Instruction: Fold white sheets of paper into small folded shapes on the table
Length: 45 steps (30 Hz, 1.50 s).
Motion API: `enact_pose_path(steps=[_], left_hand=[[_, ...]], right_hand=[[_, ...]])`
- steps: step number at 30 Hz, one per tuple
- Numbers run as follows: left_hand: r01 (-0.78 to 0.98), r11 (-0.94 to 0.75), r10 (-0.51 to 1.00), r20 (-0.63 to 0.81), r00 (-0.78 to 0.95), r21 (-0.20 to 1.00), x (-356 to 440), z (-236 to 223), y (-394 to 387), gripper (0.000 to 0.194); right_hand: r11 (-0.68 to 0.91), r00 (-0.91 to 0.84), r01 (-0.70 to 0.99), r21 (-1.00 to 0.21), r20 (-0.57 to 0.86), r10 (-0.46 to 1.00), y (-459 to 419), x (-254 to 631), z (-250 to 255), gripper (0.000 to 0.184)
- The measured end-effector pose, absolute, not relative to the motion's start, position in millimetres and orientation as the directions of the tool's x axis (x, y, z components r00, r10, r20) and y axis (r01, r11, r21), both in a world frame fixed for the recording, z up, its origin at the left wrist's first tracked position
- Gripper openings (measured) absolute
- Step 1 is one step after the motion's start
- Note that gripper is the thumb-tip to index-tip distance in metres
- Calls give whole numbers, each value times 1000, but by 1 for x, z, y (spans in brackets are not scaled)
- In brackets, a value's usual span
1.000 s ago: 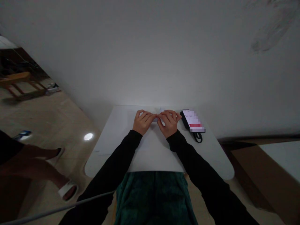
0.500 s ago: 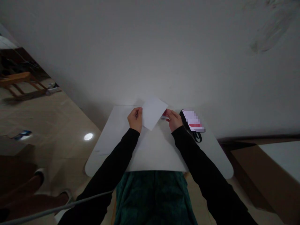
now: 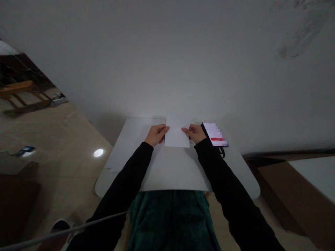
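A sheet of white paper [image 3: 177,131], plain and rectangular, sits near the far edge of the tabletop [image 3: 125,164], centred in front of the person. Long side runs away from the wearer; no print, fold or crease is visible, though the dim light could hide faint marks. Its far edge nearly fades into the pale wall beyond and seems to reach the tabletop's far edge. Whether the sheet lies flat or is lifted slightly cannot be told. Left hand [image 3: 156,135] at the sheet's left side, right hand [image 3: 195,134] at its right. On both hands the fingers [image 3: 164,129] are close together and extended inward, their tips meeting the side edges of the paper. Whether they pinch it or only touch it cannot be told from this view. Both forearms in black sleeves [image 3: 123,174] angle in from the lower corners. Just right of the right hand, a smartphone [image 3: 215,134] with a pixelated lit screen lies on the tabletop, a black cord [image 3: 222,152] at its near end. Dark green trousers [image 3: 170,223] show below the tabletop's near edge. A grey cable [image 3: 65,232] crosses the lower left, above a tiled floor [image 3: 60,139].
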<state>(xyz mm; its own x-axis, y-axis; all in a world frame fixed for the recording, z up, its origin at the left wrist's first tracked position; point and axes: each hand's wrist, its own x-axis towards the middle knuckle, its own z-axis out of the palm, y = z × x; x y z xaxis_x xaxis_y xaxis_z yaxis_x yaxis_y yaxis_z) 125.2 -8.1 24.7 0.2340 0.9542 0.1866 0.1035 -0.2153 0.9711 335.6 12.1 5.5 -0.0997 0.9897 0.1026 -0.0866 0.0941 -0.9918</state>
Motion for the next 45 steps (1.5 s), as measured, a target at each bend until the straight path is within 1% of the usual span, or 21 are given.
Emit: enact_pose_path(steps=[3, 5, 6, 8, 10, 13, 14, 16, 17, 19, 20, 21, 23, 24, 28, 30, 33, 37, 39, 41, 45], left_hand=[[-33, -126, 971, 130, 202, 992, 124, 22, -5, 45], [-93, -84, 984, 97, 147, 992, 124, 21, -3, 50], [-116, -61, 990, 75, 121, 991, 124, 20, -2, 51], [-154, -5, 995, 20, 99, 988, 124, 21, -2, 52], [-174, 37, 993, -18, 113, 984, 124, 21, -3, 53], [-162, 50, 980, -17, 201, 986, 125, 21, -5, 49], [-147, 42, 971, -6, 239, 988, 125, 21, -5, 48], [-111, -17, 957, 48, 287, 994, 127, 19, -6, 53], [-95, -77, 955, 101, 280, 992, 128, 18, -6, 62], [-64, -229, 946, 237, 221, 971, 131, 17, -6, 81], [-55, -296, 935, 301, 189, 954, 132, 18, -7, 83], [-51, -344, 923, 348, 162, 937, 133, 19, -8, 76], [-49, -399, 909, 402, 114, 916, 135, 22, -11, 48], [-40, -412, 906, 414, 93, 910, 136, 24, -13, 38], [78, -429, 902, 431, -15, 900, 139, 27, -18, 30], [123, -423, 900, 432, -56, 898, 142, 26, -18, 31], [166, -433, 888, 451, -92, 886, 146, 20, -18, 30], [135, -392, 903, 409, -133, 910, 154, 9, -18, 34], [92, -342, 934, 349, -73, 935, 156, 4, -17, 42], [88, -322, 947, 320, 44, 943, 158, 0, -16, 47], [137, -320, 918, 270, 292, 938, 158, -5, -14, 35]], right_hand=[[179, -63, -110, -978, 187, 980, 8, 335, 11, 50], [286, -56, -84, -954, 291, 955, 4, 334, 15, 55], [344, -92, -68, -936, 350, 932, 2, 335, 17, 55], [443, -205, -61, -894, 446, 871, 1, 336, 20, 47], [490, -286, -75, -869, 489, 824, 1, 337, 20, 34], [465, -212, -91, -881, 473, 855, 4, 335, 18, 13], [438, -165, -101, -893, 449, 878, 5, 333, 17, 12], [365, -80, -133, -922, 377, 923, 6, 330, 15, 20], [327, -47, -152, -933, 338, 940, 6, 329, 14, 24], [278, 1, -172, -945, 282, 959, 7, 330, 12, 30], [268, 17, -163, -950, 269, 963, 7, 331, 12, 31], [264, 28, -141, -954, 263, 965, 7, 332, 11, 32], [266, 45, -73, -961, 263, 964, 6, 336, 13, 32], [272, 50, -31, -962, 270, 962, 5, 338, 14, 31], [326, 33, 109, -939, 331, 943, -2, 340, 24, 30], [353, 16, 141, -925, 358, 933, -5, 338, 28, 29], [399, 91, 63, -915, 404, 910, -4, 331, 28, 28], [385, 188, -121, -915, 360, 914, 0, 318, 19, 54], [357, 188, -147, -923, 328, 926, 0, 313, 13, 49], [350, 188, -115, -929, 326, 927, -1, 310, 7, 39], [344, 181, -20, -939, 335, 925, -3, 303, -2, 36]])
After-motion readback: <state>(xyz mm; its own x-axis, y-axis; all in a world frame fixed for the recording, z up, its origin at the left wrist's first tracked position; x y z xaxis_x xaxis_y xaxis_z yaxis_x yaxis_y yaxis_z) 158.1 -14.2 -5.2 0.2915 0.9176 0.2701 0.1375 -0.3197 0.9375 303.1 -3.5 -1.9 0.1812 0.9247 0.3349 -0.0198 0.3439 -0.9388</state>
